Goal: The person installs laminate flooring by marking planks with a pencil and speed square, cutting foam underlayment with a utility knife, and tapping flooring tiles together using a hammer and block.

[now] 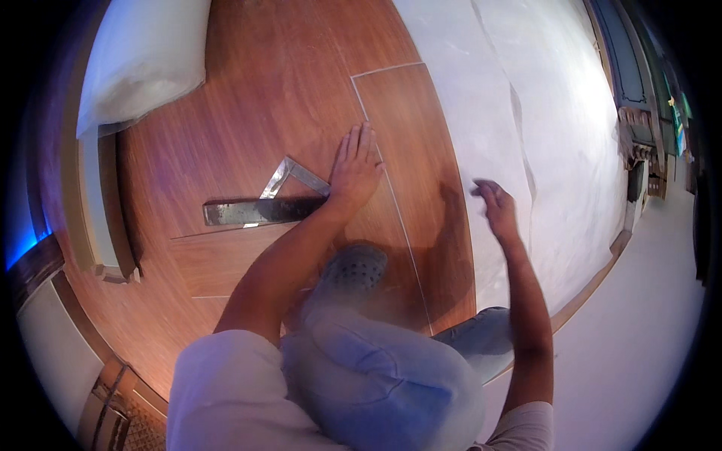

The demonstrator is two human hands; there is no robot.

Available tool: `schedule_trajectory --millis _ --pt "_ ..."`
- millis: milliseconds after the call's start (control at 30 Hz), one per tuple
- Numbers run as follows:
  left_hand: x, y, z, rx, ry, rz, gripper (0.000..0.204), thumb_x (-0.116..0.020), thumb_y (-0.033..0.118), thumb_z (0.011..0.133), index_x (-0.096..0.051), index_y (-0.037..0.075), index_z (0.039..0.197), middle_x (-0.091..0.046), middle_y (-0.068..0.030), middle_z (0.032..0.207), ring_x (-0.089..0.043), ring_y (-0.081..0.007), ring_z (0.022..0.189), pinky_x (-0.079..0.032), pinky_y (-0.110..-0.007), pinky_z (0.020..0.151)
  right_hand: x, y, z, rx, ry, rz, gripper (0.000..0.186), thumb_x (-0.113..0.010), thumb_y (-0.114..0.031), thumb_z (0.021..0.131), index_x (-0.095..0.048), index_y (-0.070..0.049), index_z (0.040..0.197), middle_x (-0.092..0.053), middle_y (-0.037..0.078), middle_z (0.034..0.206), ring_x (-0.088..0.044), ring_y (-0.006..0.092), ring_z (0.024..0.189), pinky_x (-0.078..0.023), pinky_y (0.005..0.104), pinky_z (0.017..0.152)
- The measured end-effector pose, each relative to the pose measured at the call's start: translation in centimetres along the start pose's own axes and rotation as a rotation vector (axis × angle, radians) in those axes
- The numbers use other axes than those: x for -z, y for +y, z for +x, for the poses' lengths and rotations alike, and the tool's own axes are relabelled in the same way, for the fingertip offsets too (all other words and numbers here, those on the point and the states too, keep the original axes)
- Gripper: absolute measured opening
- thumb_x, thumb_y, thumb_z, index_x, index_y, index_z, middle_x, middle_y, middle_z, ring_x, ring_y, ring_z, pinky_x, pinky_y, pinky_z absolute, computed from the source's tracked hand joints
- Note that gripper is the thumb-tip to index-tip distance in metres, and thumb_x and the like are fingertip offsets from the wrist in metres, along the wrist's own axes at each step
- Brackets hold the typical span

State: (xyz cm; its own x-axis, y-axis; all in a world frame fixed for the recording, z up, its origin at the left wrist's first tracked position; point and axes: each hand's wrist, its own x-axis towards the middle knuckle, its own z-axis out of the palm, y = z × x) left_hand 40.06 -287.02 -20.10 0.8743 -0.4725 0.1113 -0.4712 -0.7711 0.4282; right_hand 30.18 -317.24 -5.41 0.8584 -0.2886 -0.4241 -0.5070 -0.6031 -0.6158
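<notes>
My left hand (357, 169) lies flat on the wood-look floor planks (286, 90), fingers stretched out beside a pale seam. To its right, my right hand (498, 212) hovers over the white underlay sheet (556, 173), thumb and fingers pinched together. A small dark bit shows at those fingertips, too small to name. Left of my left wrist lies a long dark, worn bar (259, 213). A silvery metal strip bent to an angle (282, 174) sticks out beyond it, one end by my left hand. My bent knee (376, 361) is between my arms.
At the far left stands a thick roll of white sheeting (143, 71), above a pale upright frame (98, 203). A lighter plank area (226, 263) is below the dark bar. The underlay has a long crease. Assorted items (643, 143) stand along the right edge.
</notes>
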Motion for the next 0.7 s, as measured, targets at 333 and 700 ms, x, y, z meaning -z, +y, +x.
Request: schedule_trajectory --millis 333,700 --pt "3.4 -7.8 4.6 -0.402 -0.134 -0.172 0.048 -0.067 0.025 0.088 -0.061 0.002 0.131 -0.055 -0.014 0.141 -0.048 -0.0326 0.135 -0.036 -0.046 0.117 -20.6 -12.0 11.5 0.43 0.326 0.46 0.018 -0.058 -0.015 0.101 -0.066 -0.001 0.107 -0.07 0.015 0.091 -0.068 0.0227 0.091 -0.052 0.0356 0.082" --pt "2.8 -8.9 5.0 -0.245 -0.159 -0.457 0.028 -0.063 0.016 0.085 -0.071 0.004 0.109 -0.062 -0.0118 0.13 -0.051 -0.0303 0.131 -0.038 -0.046 0.116 -26.6 -11.9 16.5 0.256 0.497 0.533 0.014 -0.067 -0.014 0.094 -0.065 -0.002 0.098 -0.068 0.012 0.088 -0.066 0.0235 0.079 -0.052 0.0361 0.075"
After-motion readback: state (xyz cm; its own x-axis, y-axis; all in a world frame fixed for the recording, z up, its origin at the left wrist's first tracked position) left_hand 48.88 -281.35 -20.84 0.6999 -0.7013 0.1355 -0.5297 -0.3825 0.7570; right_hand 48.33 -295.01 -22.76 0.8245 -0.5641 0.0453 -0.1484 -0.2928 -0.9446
